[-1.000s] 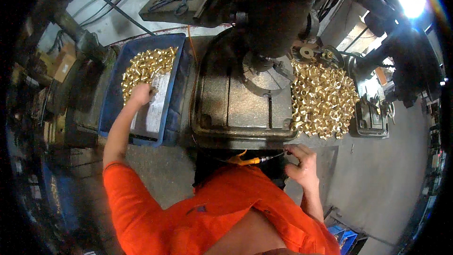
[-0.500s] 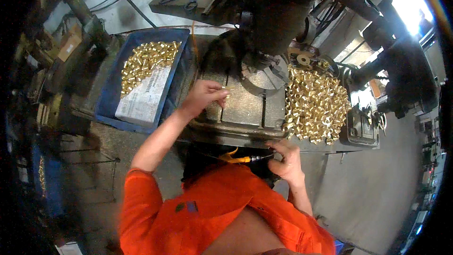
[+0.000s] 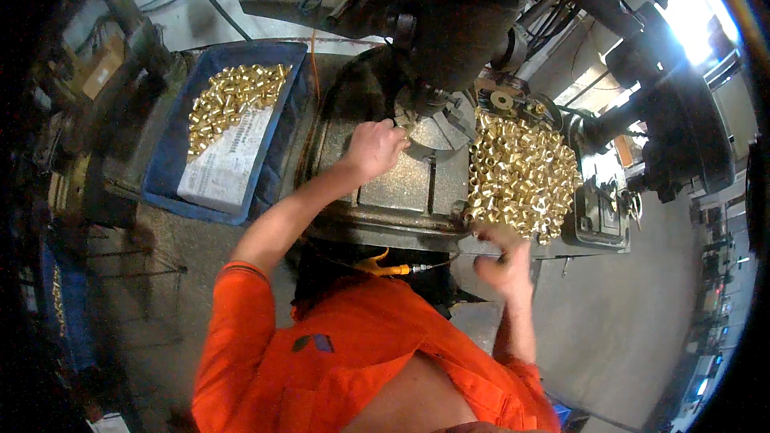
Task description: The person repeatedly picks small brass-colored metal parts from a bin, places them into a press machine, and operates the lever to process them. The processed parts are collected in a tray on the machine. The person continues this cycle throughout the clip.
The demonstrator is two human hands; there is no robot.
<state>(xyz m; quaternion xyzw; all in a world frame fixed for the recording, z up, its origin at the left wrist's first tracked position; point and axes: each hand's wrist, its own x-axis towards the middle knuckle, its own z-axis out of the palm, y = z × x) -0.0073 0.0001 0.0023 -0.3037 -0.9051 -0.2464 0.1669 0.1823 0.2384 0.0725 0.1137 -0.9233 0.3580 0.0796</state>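
Observation:
My left hand [image 3: 377, 148] reaches to the round chuck [image 3: 437, 130] on the machine table [image 3: 377, 200], its fingers pinched together at the chuck's left edge. Whatever the fingertips hold is hidden. My right hand [image 3: 507, 263] is just in front of the table's near edge, by the front of a heap of brass fittings [image 3: 525, 172]. It is blurred, with thumb and fingers apart and nothing visible between them. Above the chuck stands the dark machine head [image 3: 453, 32]. A yellow air gun [image 3: 385, 266] hangs below the table edge, between my arms.
Left of the machine, a blue bin [image 3: 156, 184] holds more brass fittings [image 3: 237, 96] and a white printed sheet [image 3: 226, 168]. Pliers-like tools [image 3: 313, 0] lie on a dark tray at the back. Right of the heap is a metal tray [image 3: 597, 228] with tools.
My left hand has moved right and away from me, from over the table to the chuck. My right hand has shifted slightly right, toward the heap's front edge. The view has shifted a little.

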